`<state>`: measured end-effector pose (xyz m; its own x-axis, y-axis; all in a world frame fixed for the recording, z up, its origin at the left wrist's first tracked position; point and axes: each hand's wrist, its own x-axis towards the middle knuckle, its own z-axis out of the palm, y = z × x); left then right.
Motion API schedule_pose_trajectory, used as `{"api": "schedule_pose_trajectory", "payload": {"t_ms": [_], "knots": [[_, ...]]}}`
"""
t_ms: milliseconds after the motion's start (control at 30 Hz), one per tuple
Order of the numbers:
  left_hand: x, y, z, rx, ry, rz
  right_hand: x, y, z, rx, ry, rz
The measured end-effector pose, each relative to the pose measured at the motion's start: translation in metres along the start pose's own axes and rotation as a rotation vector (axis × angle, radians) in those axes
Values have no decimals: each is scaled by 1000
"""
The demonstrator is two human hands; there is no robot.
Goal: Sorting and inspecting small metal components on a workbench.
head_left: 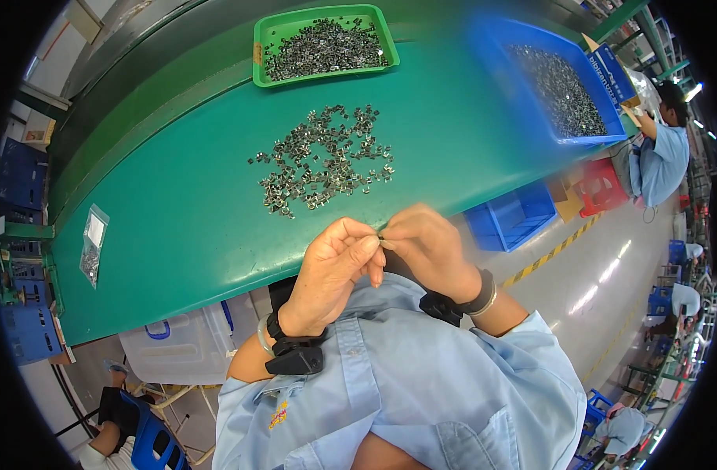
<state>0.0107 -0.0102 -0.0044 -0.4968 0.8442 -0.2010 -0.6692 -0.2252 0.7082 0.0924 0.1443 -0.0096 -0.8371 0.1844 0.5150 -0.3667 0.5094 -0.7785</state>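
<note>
Holding a tiny dark part (381,238) where both hands meet, over the near side of the green desk (178,211). Pinching with thumb and forefinger of the left hand (331,270), drawn almost fully together, the other fingers curled beneath. Gripping from the opposite side with the right hand (433,247), slightly blurred and likewise narrowed to a pinch at the tips. Lying right between the two sets of fingers, at their very ends, and mostly covered by them. Too small and too hidden to tell a long axis or a pointing direction. Facing a loose spread of small metal pieces (339,176) on the desk, turned every which way; beyond that, a green tray (327,77) heaped with more; toward the far right, a filled blue bin (515,94); well off to the left, a clear bag (92,247).
</note>
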Motion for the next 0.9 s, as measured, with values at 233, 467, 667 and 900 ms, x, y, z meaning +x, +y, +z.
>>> {"api": "schedule_pose_trajectory", "payload": {"t_ms": [233,467,667,900], "knots": [[3,4,-1,-7,-15,1,9,1,-4,11,-7,5],[3,17,-9,-8,-52,61,92,4,-35,-111,-145,110],[8,22,-19,-91,-76,64,217,42,-31,59,-175,173],[11,23,-32,-232,-211,3,179,71,-36,-402,-402,-171]]}}
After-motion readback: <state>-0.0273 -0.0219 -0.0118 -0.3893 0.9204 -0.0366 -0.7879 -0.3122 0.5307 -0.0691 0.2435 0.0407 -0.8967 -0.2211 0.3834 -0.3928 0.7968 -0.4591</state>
